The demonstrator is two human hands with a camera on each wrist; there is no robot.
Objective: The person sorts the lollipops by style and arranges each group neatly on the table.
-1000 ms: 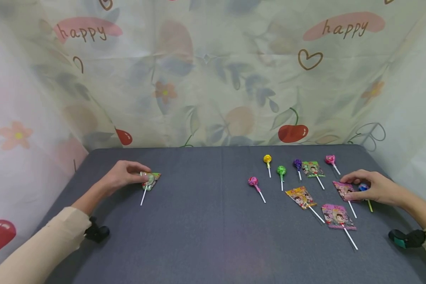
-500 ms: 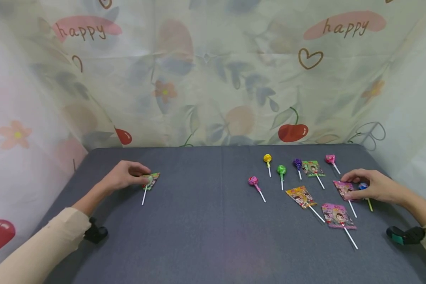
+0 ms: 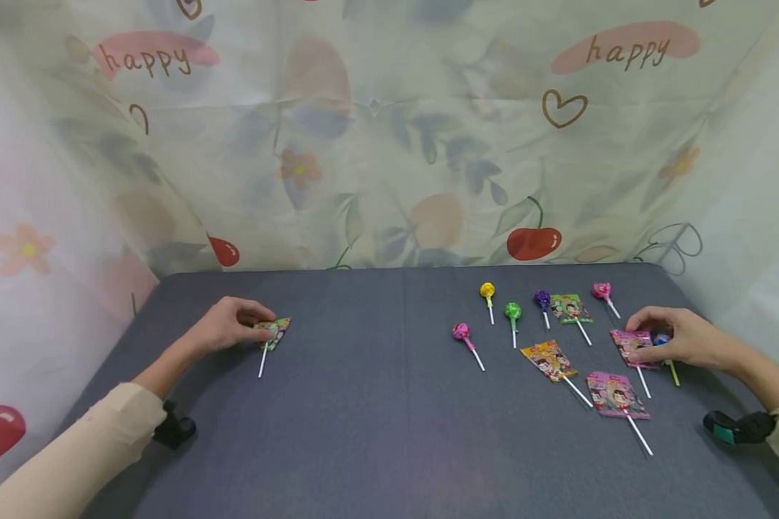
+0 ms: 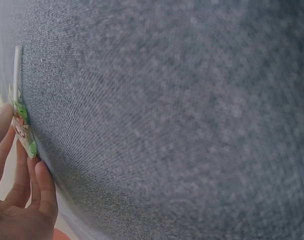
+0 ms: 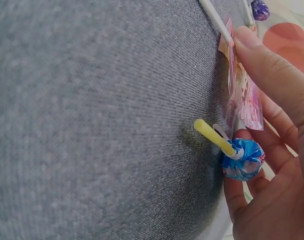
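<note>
Turned slightly since a second ago: green-wrapped lollipop (image 3: pixel 282 331), at left of surface (image 3: pixel 363 432), pinched in left grip (image 3: pixel 229 324). Similarly pinched, barely shifted, in right grip (image 3: pixel 691 337): pink-wrapped lollipop (image 3: pixel 632 344). Judged: neither released yet.

Cream sleeves (image 3: pixel 84 454) and black wrist devices (image 3: pixel 174 427) are worn, one teal-marked.

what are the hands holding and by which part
The left hand pinches a green lollipop by its wrapper, the right hand a pink lollipop by its wrapper. A blue lollipop sits inside the right hand's curve, apparently ungripped.
</note>
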